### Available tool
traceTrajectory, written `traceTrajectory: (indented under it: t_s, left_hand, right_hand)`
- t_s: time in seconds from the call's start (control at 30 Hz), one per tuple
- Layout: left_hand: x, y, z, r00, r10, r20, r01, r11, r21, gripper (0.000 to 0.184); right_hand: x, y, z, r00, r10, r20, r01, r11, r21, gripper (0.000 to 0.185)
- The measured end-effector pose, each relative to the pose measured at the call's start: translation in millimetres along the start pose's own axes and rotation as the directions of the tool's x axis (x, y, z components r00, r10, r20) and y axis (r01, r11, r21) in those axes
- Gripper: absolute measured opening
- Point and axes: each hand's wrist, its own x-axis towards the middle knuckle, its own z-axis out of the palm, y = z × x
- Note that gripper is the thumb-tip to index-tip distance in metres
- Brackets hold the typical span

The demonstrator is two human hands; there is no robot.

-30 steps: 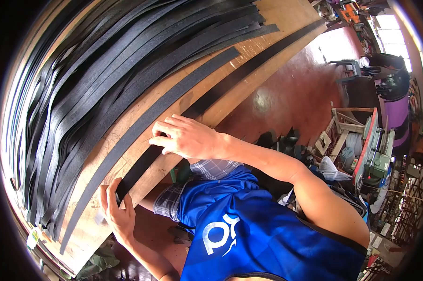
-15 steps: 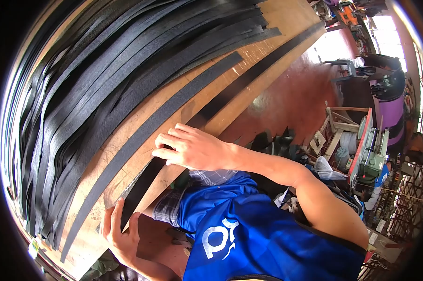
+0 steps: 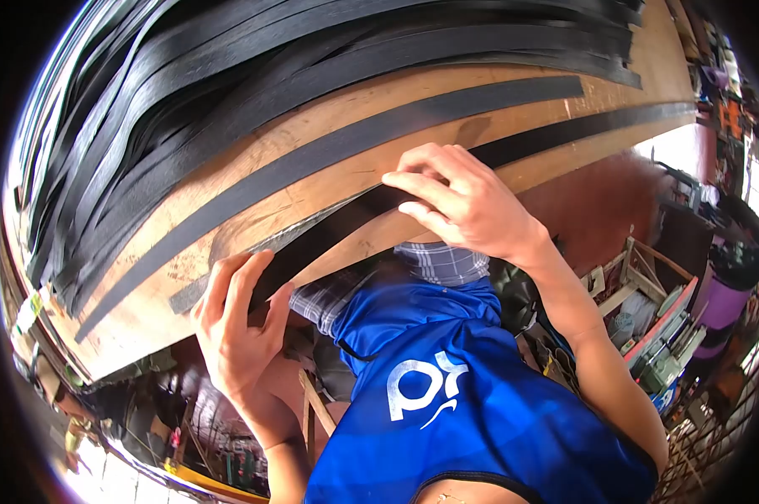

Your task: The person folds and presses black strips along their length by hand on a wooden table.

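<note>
A long black leather-like strip (image 3: 333, 235) runs along the near edge of the wooden table, crossing under both hands. My left hand (image 3: 236, 323) grips it near its close end, thumb on the near side and fingers on the far side. Further along, my right hand (image 3: 476, 202) is closed on the same strip, with fingers curled over it. Between the hands the strip looks slightly raised and tilted. A greyish strip edge (image 3: 186, 298) shows beneath, by my left fingers. Beyond lies a single flat black strip (image 3: 337, 149), apart from both hands.
A thick pile of black strips (image 3: 253, 92) covers the far side of the wooden table (image 3: 136, 340). To the right stand a wooden frame (image 3: 635, 273) and a green machine (image 3: 669, 357) above a reddish floor (image 3: 598, 197).
The view has turned, so the table lies more level across it. Both hands remain on the strip, and the stretch between them shows more.
</note>
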Motion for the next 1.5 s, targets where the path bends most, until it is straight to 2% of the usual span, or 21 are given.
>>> traceTrajectory:
  t_s: [0.27,0.33,0.47,0.97,1.03,1.17,1.23,1.5]
  left_hand:
    - [3,-10,8,1.0,-0.005,0.012,0.005,0.999,-0.045,0.044]
    - [5,-12,9,1.0,0.015,0.016,-0.014,0.998,-0.066,0.045]
    - [6,-15,8,1.0,0.011,0.021,-0.01,0.997,-0.082,0.045]
    - [9,-11,10,1.0,0.025,0.006,-0.025,0.999,-0.036,0.049]
    - [9,-12,10,0.999,0.032,0.005,-0.032,0.999,-0.03,0.049]
    - [9,-13,11,0.999,0.047,-0.006,-0.047,0.998,-0.035,0.05]
    - [9,-13,11,0.999,0.052,0.001,-0.052,0.998,-0.024,0.05]
    - [10,-14,13,0.999,0.047,-0.007,-0.047,0.999,0.002,0.049]
  right_hand:
    - [9,-5,0,0.999,-0.028,0.035,0.031,0.997,-0.065,0.033]
    - [12,-6,0,0.996,-0.079,0.029,0.081,0.993,-0.084,0.031]
    - [13,-5,7,0.992,-0.121,0.018,0.122,0.991,-0.049,0.028]
    - [19,-7,12,0.992,-0.125,0.028,0.126,0.991,-0.041,0.022]
    - [19,-7,14,0.989,-0.138,0.053,0.141,0.988,-0.062,0.033]
    - [21,-9,17,0.988,-0.14,0.057,0.144,0.987,-0.068,0.033]
    - [23,-11,18,0.99,-0.133,0.04,0.135,0.99,-0.041,0.021]
    - [25,-11,18,0.992,-0.116,0.048,0.118,0.993,-0.026,0.025]
